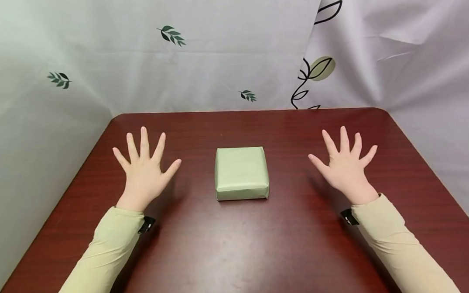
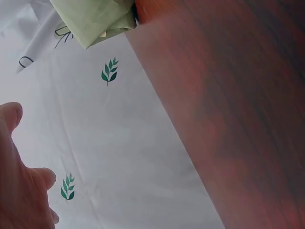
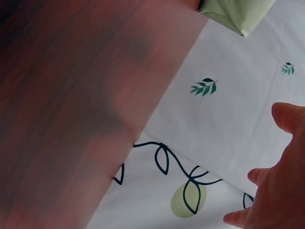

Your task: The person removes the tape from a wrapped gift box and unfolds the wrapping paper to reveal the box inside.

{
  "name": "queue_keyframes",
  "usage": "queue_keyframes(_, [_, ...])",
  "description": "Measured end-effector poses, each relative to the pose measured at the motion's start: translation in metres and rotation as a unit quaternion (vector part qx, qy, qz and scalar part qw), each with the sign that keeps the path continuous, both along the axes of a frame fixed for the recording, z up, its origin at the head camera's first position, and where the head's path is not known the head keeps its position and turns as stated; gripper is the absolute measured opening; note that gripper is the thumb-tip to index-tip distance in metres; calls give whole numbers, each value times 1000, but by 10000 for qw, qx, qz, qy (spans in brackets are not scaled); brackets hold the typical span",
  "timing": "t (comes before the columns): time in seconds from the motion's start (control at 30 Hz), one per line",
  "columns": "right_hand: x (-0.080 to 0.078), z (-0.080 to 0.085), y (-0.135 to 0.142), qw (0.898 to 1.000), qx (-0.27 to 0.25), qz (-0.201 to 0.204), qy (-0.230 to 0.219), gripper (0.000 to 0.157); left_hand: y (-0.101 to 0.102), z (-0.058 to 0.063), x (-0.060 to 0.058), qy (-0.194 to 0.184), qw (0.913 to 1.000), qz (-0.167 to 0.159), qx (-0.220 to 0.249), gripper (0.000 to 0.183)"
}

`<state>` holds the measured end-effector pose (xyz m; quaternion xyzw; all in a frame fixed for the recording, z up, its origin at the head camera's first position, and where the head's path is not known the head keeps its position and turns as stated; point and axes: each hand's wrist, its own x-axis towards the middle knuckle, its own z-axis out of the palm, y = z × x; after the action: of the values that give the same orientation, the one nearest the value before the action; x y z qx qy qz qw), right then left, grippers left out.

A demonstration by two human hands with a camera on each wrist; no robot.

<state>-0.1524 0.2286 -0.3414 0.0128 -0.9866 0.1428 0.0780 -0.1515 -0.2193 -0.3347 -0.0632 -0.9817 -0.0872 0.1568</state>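
A square box wrapped in pale green paper [image 1: 241,169] sits near the middle of the dark red table. To its left, my left hand [image 1: 143,174] is spread wide, palm down and apart from the box. My right hand [image 1: 346,168] mirrors it on the other side, fingers fanned out with nothing in them. Part of the green box [image 2: 97,19] shows at the top of the left wrist view, with the left fingers at the left edge. In the right wrist view a corner of the box [image 3: 238,13] appears at the top, and the right fingers at the right edge.
The wooden table [image 1: 239,260] has rounded far corners. White cloth [image 1: 215,68] printed with green leaf sprigs hangs behind it and along both sides. A dark band [image 1: 146,224] shows at the left wrist, another [image 1: 349,217] at the right.
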Motion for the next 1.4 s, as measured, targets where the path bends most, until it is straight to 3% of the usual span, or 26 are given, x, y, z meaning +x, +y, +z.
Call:
queue_keyframes(0.2, [-4, 3, -6, 9992, -66, 273, 281, 76, 8, 0, -2, 61, 9997, -236, -39, 75])
queue_keyframes(0.37, [-5, 2, -16, 9961, -136, 642, 589, 72, 22, -4, -2, 151, 9946, -1013, -145, 77])
queue_keyframes(0.63, [-4, -3, -42, 9841, -24, 1565, 833, 72, 47, -13, -2, 476, 9702, -2358, -303, 74])
queue_keyframes(0.87, [-1, -11, -68, 9667, 47, 2460, 697, 67, 64, -18, 3, -54, 9462, -3207, -440, 73])
queue_keyframes(1.07, [0, -14, -82, 9560, 118, 2926, 190, 71, 74, -23, 4, -226, 9361, -3460, -593, 74])
queue_keyframes(1.4, [-1, -16, -88, 9479, 110, 3165, -342, 81, 83, -28, 4, -249, 9271, -3634, -882, 76])
